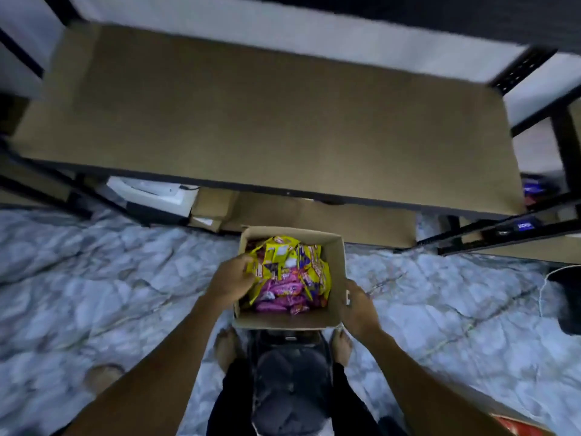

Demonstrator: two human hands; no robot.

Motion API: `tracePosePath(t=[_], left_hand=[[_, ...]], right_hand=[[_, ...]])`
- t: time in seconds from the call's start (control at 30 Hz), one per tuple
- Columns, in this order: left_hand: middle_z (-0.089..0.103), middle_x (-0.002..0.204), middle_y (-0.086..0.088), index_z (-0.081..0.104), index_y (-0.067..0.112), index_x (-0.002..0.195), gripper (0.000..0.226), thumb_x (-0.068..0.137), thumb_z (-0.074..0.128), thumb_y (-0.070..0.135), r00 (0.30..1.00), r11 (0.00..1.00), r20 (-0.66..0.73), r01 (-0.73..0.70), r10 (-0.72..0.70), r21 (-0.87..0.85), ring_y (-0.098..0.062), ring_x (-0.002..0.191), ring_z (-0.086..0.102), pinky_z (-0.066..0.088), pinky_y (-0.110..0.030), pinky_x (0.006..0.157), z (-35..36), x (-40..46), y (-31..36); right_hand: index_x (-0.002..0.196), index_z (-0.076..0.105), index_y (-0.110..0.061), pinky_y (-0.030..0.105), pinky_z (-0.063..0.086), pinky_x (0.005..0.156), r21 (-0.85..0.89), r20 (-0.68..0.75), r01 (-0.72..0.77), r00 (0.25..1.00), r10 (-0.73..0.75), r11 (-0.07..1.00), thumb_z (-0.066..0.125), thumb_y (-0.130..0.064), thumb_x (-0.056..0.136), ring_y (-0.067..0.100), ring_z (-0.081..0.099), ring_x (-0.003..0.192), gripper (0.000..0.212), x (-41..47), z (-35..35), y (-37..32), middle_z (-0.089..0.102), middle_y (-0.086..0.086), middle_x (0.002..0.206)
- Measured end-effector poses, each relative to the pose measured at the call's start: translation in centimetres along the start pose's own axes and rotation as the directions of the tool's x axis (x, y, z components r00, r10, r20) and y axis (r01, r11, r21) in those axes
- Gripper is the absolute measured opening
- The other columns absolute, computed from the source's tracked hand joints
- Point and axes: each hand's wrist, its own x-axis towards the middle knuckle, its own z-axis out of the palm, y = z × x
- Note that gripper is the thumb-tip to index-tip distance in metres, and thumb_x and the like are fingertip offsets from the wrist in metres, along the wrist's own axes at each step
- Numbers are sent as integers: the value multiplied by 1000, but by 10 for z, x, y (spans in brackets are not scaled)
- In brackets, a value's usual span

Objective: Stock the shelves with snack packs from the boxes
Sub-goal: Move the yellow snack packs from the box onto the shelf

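Cardboard box point(333, 278) sat open on the marbled floor point(110, 278) at six o'clock from the shelf point(251, 121), just ahead of the person's bare feet point(341, 344). Yellow packs point(283, 256) lay on pink packs point(279, 294) inside it. The left hand point(231, 280) reached in from eight o'clock, fingers curled and pinching the edge of a yellow pack. The right hand point(356, 305) gripped the box's wall at four o'clock, thumb over the rim, fingers wrapped outside. The brown shelf board stretched wide at twelve o'clock, its black frame point(562, 146) running down at two o'clock. More boxes point(213, 209) sat under the shelf.
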Motion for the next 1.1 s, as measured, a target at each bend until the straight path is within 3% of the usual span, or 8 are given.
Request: tracePosePath(t=[0.13, 0.27, 0.53, 0.67, 0.8, 0.9, 0.97, 1.1], left_hand=[[64, 100, -21, 64, 2, 91, 23, 86, 50, 20, 979, 971, 78, 197, -188, -137, -36, 95, 60, 40, -33, 71, 54, 15, -50], [65, 120, -14, 64, 10, 121, 34, 89, 56, 6, 942, 929, 135, 327, -307, -172, -28, 113, 60, 46, -32, 92, 118, 34, -87], [60, 127, -18, 60, 8, 125, 37, 88, 59, 5, 888, 921, 267, 321, -374, 220, -34, 117, 57, 47, -40, 99, 226, 108, -177], [56, 134, -19, 39, 26, 146, 63, 89, 63, 18, 936, 965, 300, 116, -185, 234, -39, 120, 54, 46, -41, 100, 289, 144, -202], [37, 149, -14, 38, 29, 147, 77, 80, 74, 22, 930, 938, 363, -67, -65, 341, -36, 134, 37, 35, -39, 109, 333, 168, -232], [29, 147, -13, 40, 34, 145, 73, 82, 70, 14, 947, 855, 318, -132, -41, 501, -37, 136, 29, 33, -47, 109, 359, 179, -252], [32, 143, -14, 42, 33, 141, 67, 82, 69, 16, 967, 842, 255, -115, -27, 527, -36, 134, 28, 33, -51, 107, 376, 184, -260], [30, 150, -4, 31, 31, 145, 78, 79, 73, 34, 970, 852, 234, -62, -72, 520, -31, 137, 23, 27, -54, 110, 402, 192, -268]], right_hand=[[129, 54, -12, 38, 49, 83, -126, 158, -61, 984, 80, 990, 52, -14, 95, 38, 59, 107, 34, 35, 37, 38, 64, 18, 114], [132, 52, -17, 25, 37, 74, -243, 280, -89, 947, 158, 966, 49, -22, 98, 33, 59, 106, 34, 73, 81, 92, 63, 15, 118], [135, 52, -22, 23, 42, 81, -150, 368, -187, 901, 230, 971, 56, -20, 94, 30, 61, 107, 42, 168, 195, 175, 65, 11, 122], [142, 46, -22, 24, 42, 85, -62, 343, -301, 889, 304, 951, 62, -23, 93, 24, 58, 108, 51, 211, 237, 229, 60, 6, 128], [139, 47, -12, 37, 46, 97, 184, 131, -435, 899, 417, 881, 60, -20, 94, 30, 56, 116, 47, 247, 284, 264, 59, 10, 129], [127, 50, -2, 31, 49, 81, 498, 28, -544, 789, 614, 676, 57, -14, 95, 24, 56, 99, 34, 272, 317, 273, 58, 11, 118], [121, 53, -2, 32, 52, 82, 693, 20, -495, 739, 673, 523, 61, -9, 93, 23, 58, 100, 30, 284, 339, 279, 59, 10, 112], [116, 54, 0, 32, 47, 88, 761, -94, -445, 644, 759, 472, 77, -18, 82, 24, 57, 108, 45, 296, 363, 295, 61, 14, 121]])
